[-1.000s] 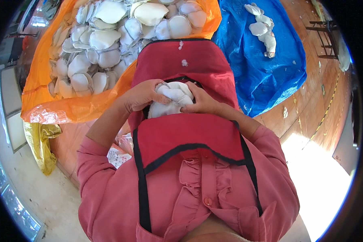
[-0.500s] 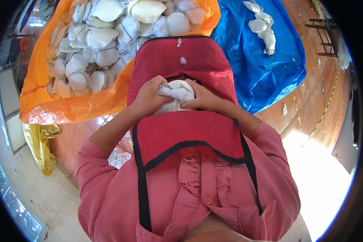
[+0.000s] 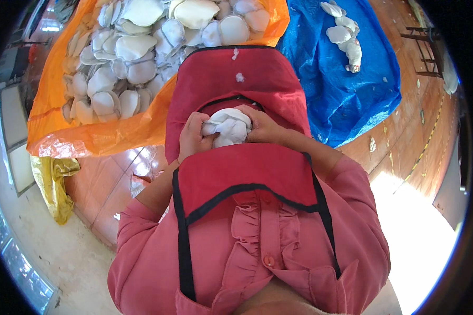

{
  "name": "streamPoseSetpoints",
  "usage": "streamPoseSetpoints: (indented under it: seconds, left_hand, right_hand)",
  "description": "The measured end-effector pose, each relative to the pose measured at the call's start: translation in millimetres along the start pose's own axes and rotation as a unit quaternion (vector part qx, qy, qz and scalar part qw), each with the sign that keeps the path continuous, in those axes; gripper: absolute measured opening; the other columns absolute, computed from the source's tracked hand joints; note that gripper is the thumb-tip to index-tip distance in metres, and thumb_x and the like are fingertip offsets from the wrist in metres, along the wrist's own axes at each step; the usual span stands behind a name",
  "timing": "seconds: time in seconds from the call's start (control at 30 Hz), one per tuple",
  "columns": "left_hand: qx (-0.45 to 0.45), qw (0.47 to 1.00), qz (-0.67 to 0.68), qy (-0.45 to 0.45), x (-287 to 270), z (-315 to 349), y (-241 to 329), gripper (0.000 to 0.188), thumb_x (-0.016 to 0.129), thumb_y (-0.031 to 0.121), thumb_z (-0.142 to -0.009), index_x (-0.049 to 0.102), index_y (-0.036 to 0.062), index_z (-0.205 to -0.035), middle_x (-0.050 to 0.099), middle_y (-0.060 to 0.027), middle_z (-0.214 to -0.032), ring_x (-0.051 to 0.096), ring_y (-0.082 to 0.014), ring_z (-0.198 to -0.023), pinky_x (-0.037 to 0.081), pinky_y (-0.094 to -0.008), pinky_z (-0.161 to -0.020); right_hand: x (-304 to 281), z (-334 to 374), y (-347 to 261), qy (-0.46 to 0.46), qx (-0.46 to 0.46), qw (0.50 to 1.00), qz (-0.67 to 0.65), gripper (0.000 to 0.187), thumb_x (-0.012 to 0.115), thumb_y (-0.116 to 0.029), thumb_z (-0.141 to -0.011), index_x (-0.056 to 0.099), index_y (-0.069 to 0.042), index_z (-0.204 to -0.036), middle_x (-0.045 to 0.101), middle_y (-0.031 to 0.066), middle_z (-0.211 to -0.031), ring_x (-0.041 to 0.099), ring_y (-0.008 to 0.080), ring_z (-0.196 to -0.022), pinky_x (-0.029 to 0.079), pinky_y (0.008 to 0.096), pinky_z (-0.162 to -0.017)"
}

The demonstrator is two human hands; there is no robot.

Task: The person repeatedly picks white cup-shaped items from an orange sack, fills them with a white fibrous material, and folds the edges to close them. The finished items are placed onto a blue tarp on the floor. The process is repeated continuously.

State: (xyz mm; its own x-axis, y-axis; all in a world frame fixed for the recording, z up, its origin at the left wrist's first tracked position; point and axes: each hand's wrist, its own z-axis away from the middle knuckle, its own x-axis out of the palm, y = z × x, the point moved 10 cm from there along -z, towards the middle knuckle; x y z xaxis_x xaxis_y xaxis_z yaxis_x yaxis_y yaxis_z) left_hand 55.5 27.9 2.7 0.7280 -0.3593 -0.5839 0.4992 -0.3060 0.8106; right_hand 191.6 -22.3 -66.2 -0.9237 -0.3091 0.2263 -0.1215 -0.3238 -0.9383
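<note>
Over my lap, which is covered by a red apron (image 3: 242, 79) with black edging, both hands hold a white padded cloth piece (image 3: 231, 129). My left hand (image 3: 193, 135) is closed on the piece's left side, its thumb pressed at the lower edge. From the right, my right hand (image 3: 263, 127) grips the same piece, with some of its fingers hidden behind it. The cloth looks rounded and folded over itself between the hands. Two small tufts of white fluff (image 3: 239, 77) lie on the apron beyond them.
An orange sheet (image 3: 89, 140) at the far left holds a large heap of white rounded pads (image 3: 136, 47). On a blue sheet (image 3: 320, 94) at the far right lie several bunched white pieces (image 3: 348, 39). A yellow bag (image 3: 55, 189) lies on the floor at left.
The white cloth piece has turned in my hands and looks more rounded. My left hand and forearm have shifted slightly inward and down.
</note>
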Motion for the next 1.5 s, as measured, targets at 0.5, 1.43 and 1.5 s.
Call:
streamPoseSetpoints:
  seconds: [0.5, 1.43, 1.5]
  left_hand:
    - [0.048, 0.999, -0.014, 0.0, -6, 12, 24, 0.046, 0.067, -0.005, -0.077, 0.052, 0.0053, -0.119, 0.052, -0.0134, -0.109, 0.06, -0.0317, -0.087, 0.051, -0.0342, -0.071]
    - [-0.036, 0.998, -0.048, 0.006, -23, -42, -9, 0.04, 0.074, 0.009, -0.069, 0.053, 0.0019, -0.102, 0.052, -0.0139, -0.098, 0.054, -0.0306, -0.095, 0.046, -0.0376, -0.084]
    - [-0.027, 0.998, -0.055, 0.03, -21, -42, -14, 0.04, 0.073, 0.008, -0.069, 0.052, 0.0016, -0.102, 0.051, -0.0155, -0.1, 0.053, -0.0335, -0.098, 0.045, -0.0391, -0.085]
  right_hand:
    - [-9, -2, -16, 0.114, -0.049, 0.978, 0.17, 0.051, 0.075, -0.005, -0.071, 0.056, -0.005, -0.118, 0.066, 0.0108, -0.108, 0.065, 0.0204, -0.099, 0.05, 0.0338, -0.086]
    - [-16, -65, -36, 0.19, 0.027, 0.928, 0.319, 0.034, 0.067, -0.032, -0.081, 0.057, -0.012, -0.106, 0.069, 0.0179, -0.093, 0.066, 0.0377, -0.088, 0.05, 0.0476, -0.075]
    - [-17, -69, -27, 0.211, 0.016, 0.924, 0.317, 0.034, 0.067, -0.032, -0.081, 0.057, -0.012, -0.107, 0.069, 0.0179, -0.093, 0.066, 0.0379, -0.088, 0.05, 0.047, -0.075]
